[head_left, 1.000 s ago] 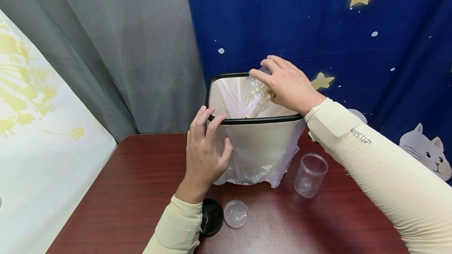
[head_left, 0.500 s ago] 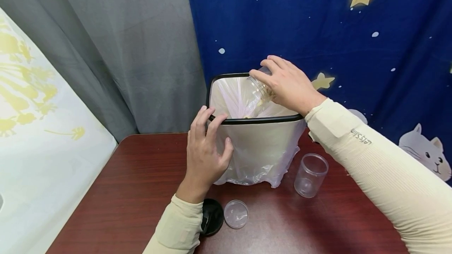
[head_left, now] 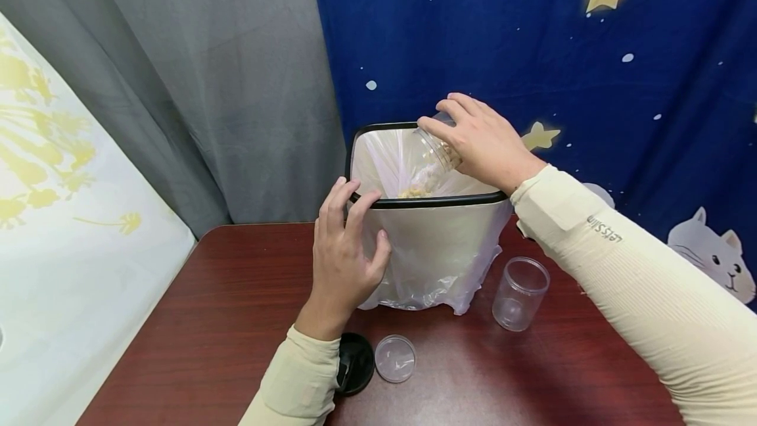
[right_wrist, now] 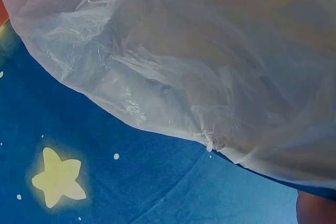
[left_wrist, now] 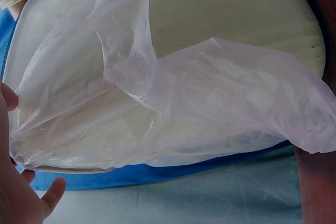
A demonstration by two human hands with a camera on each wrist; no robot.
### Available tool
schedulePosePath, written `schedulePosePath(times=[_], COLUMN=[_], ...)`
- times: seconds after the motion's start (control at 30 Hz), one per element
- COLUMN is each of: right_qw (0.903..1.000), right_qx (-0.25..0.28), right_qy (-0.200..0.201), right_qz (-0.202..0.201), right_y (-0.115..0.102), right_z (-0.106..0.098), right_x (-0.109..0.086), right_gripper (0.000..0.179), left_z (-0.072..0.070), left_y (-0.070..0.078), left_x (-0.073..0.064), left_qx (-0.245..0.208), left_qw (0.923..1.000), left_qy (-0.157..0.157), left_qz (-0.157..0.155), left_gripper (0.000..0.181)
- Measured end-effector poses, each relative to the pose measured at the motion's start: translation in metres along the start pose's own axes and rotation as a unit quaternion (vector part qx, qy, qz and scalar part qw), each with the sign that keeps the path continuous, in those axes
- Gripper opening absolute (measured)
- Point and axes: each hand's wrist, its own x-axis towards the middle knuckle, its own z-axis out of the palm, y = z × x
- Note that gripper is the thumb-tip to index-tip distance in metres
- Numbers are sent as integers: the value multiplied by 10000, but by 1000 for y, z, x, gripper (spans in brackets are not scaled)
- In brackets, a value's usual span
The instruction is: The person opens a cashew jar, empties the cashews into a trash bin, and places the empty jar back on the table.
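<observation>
My right hand point(head_left: 481, 143) grips a clear plastic jar point(head_left: 440, 150), tipped mouth-down over the bin. Pale yellow bits point(head_left: 416, 192) are dropping from it into the white bag lining. The bin point(head_left: 428, 202) is off-white with a black rim, and its plastic bag point(head_left: 440, 294) hangs down outside. At the rim's near left corner, my left hand point(head_left: 343, 255) holds the bin, fingertips at the rim and thumb on the front wall. In the left wrist view the loose bag point(left_wrist: 220, 87) drapes over the bin's side. The bin's bottom inside is hidden.
A second clear jar point(head_left: 520, 294), lidless, stands right of the bin on the reddish-brown table point(head_left: 248, 307). Near my left wrist lie a black lid point(head_left: 356, 365) and a clear disc-shaped lid point(head_left: 395, 359). Curtains point(head_left: 266, 84) hang close behind the bin.
The pale bits have slid out of the tilted jar, and a heap of them now shows inside the bin. Both hands have stayed in place.
</observation>
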Motion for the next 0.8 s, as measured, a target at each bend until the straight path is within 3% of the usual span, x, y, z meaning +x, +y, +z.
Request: schedulePosePath(times=[0.8], right_qw=[9999], right_qx=[-100], right_qy=[-68], right_qz=[-6], right_y=[-1], right_z=[-1], right_x=[1], right_gripper=[78], left_z=[1], left_y=[-1], left_x=[0], left_qx=[-24], left_qw=[10000], left_qy=[18], left_qz=[5], left_gripper=[50])
